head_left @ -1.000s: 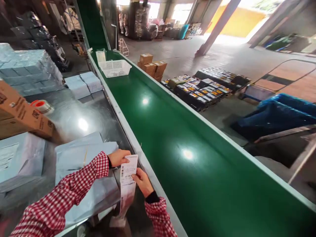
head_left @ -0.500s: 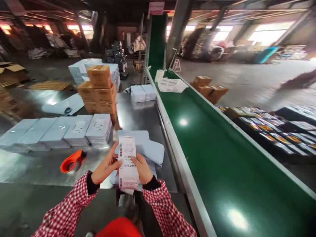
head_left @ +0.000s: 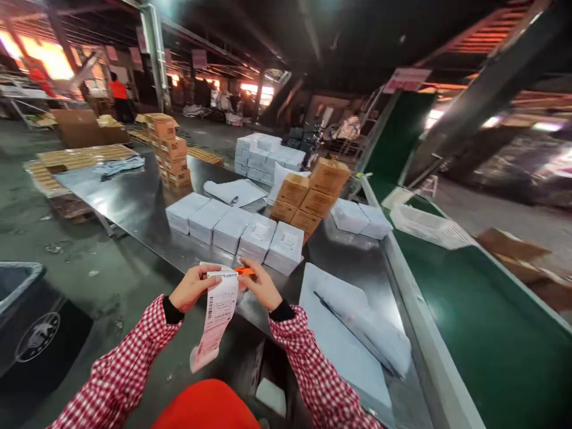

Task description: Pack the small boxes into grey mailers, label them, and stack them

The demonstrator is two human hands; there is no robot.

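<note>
A long white shipping label strip (head_left: 218,313) with barcodes and print hangs in front of me, its lower end curling. My left hand (head_left: 192,289) is closed in a pinch at its top edge. My right hand (head_left: 263,287) is closed too, thumb and fingers pinching the top right corner. Partly hidden by my right fingers is an orange tape dispenser (head_left: 245,271); whether they touch it I cannot tell. Just beyond stands a row of white parcel stacks (head_left: 230,229), two with labels on top. To my right lie flat white mailing bags (head_left: 339,339).
Brown cartons (head_left: 317,202) are piled on the metal table (head_left: 147,220) behind the stacks. A green conveyor belt (head_left: 487,322) runs along the right, carrying a white basket (head_left: 429,225). On the floor at left stands a dark bin (head_left: 40,339). A person (head_left: 118,95) is far back.
My view has swung left. Both hands have moved with the label strip from above the mailing bags to near the tape dispenser, and their grip is now at the strip's top edge.
</note>
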